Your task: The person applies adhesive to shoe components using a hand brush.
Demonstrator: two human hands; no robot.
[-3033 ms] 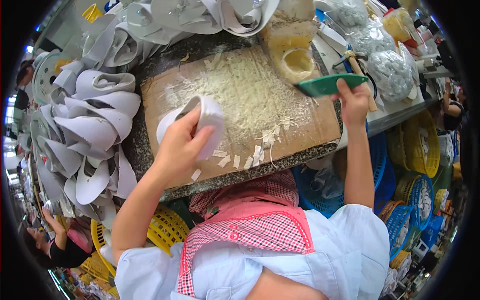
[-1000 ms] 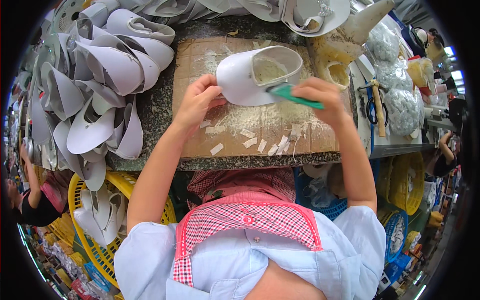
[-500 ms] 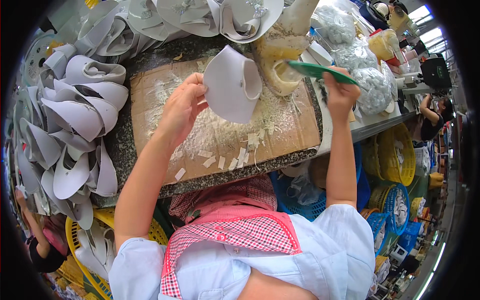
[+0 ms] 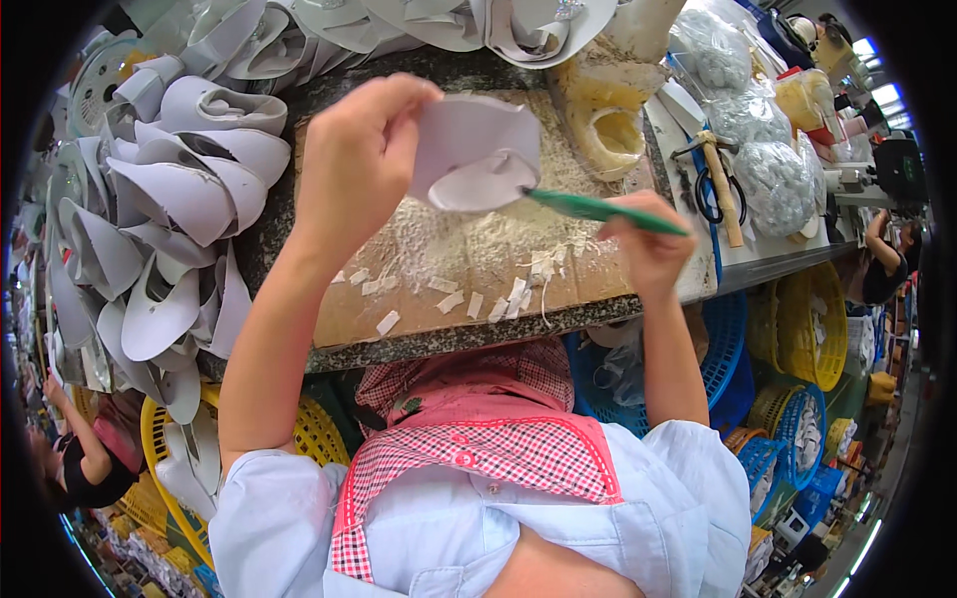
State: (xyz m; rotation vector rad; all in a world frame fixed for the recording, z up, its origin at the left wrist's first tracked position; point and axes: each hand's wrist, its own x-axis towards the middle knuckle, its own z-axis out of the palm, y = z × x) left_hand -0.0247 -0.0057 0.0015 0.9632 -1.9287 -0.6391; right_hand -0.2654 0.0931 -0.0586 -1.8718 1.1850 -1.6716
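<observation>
A pink checked apron (image 4: 478,448) over a pale blue shirt (image 4: 399,538) lies nearest. Beyond it, the right hand (image 4: 650,244) is closed around the handle of a green brush (image 4: 598,209), whose tip points left. The left hand (image 4: 359,149), raised a little farther out, pinches a white piece (image 4: 464,140) between thumb and fingers at its left side. The piece is held up above the cardboard (image 4: 588,289), its opening turned down toward the person. The brush tip is at the right end of that opening; whether it touches, I cannot tell.

Below the table's near edge stand a yellow basket (image 4: 319,414) on the left and a blue basket (image 4: 723,349) on the right. The cardboard lies on a dark speckled table (image 4: 269,234), coated with pale residue (image 4: 439,239); small white scraps (image 4: 517,295) lie along its near side. A crusted pot (image 4: 613,135) stands at its far right corner, a hammer (image 4: 720,189) and clear bags (image 4: 778,189) beyond to the right. A pile of white pieces (image 4: 189,199) fills the table's left, and others line the far edge. Co-workers show at the left (image 4: 95,458) and right margins of the room.
</observation>
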